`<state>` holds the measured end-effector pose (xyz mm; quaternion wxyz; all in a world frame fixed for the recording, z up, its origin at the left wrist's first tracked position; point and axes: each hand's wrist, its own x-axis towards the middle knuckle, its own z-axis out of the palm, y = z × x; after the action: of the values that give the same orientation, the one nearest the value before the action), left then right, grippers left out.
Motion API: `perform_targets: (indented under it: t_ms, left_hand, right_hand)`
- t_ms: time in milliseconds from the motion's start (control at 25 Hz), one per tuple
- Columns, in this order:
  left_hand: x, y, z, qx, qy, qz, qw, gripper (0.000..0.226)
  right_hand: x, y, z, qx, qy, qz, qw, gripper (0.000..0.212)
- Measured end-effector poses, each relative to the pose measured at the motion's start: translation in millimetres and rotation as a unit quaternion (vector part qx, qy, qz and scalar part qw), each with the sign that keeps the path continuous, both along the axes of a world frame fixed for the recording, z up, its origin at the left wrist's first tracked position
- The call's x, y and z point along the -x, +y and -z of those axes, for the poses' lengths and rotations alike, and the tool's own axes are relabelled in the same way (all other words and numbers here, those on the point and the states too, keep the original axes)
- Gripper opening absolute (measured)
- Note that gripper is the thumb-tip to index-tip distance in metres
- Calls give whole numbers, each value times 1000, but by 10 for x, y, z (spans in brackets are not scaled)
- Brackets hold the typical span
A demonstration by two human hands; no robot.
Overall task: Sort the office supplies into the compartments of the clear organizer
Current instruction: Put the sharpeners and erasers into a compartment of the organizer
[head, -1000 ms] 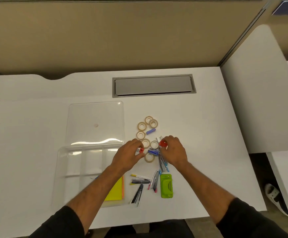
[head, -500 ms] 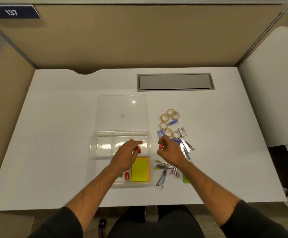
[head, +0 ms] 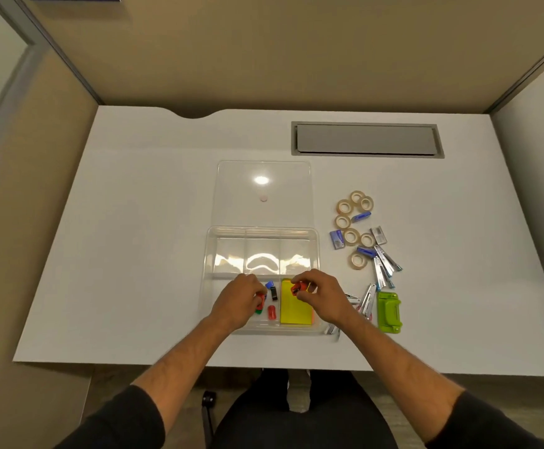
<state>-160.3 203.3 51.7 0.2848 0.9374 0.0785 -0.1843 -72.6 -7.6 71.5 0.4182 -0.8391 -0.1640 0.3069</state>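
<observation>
Hands work over the near half of the clear organizer (head: pixel 316 251), which sits on the white bench (head: pixel 134 254) with its lid (head: pixel 261 202) lying flat just behind it. Left hand (head: pixel 240 301) is low in the near middle compartment, its grip curled around a small red piece (head: pixel 259 299) that is mostly hidden by the fingers. Right hand (head: pixel 321 298) hovers above the yellow pad (head: pixel 293 311) in the near right compartment, its grip pinched on a red sharpener (head: pixel 297 287). Beside the left hand in that middle compartment lie a blue piece (head: pixel 269 284), a black one (head: pixel 274 293) and another red one (head: pixel 271 312). The three far compartments hold nothing. To the right of the organizer, on the bench, lie tape rolls (head: pixel 351 236), staple boxes (head: pixel 336 239), nail clippers (head: pixel 384 265) and a green punch (head: pixel 389 312).
</observation>
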Motion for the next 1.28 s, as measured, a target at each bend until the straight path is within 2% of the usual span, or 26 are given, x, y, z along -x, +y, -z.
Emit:
perform_targets:
  t_ms: [160, 360, 640, 840, 1040, 1200, 1280]
  left_hand:
    - [31, 16, 159, -11, 31, -22, 999, 31]
    - [15, -14, 341, -50, 33, 12, 998, 47]
    - [22, 150, 279, 8, -18, -29, 999, 39]
    - [238, 247, 247, -5, -47, 2, 999, 60]
    - [382, 300, 304, -38, -34, 25, 998, 77]
    - [333, 234, 272, -32, -45, 31, 998, 72]
    - [245, 148, 214, -19, -67, 32, 997, 65]
  right_hand:
    - [116, 48, 99, 25, -11, 13, 1000, 26]
    - [245, 91, 208, 45, 0, 2, 999, 26]
    - [287, 295, 238, 73, -20, -29, 997, 18]
    - [406, 487, 430, 131, -56, -90, 986, 19]
    - [492, 531, 610, 197, -66, -107, 972, 27]
    - [460, 427, 600, 156, -58, -88, 982, 43]
    - [405, 303, 548, 127, -65, -73, 987, 44]
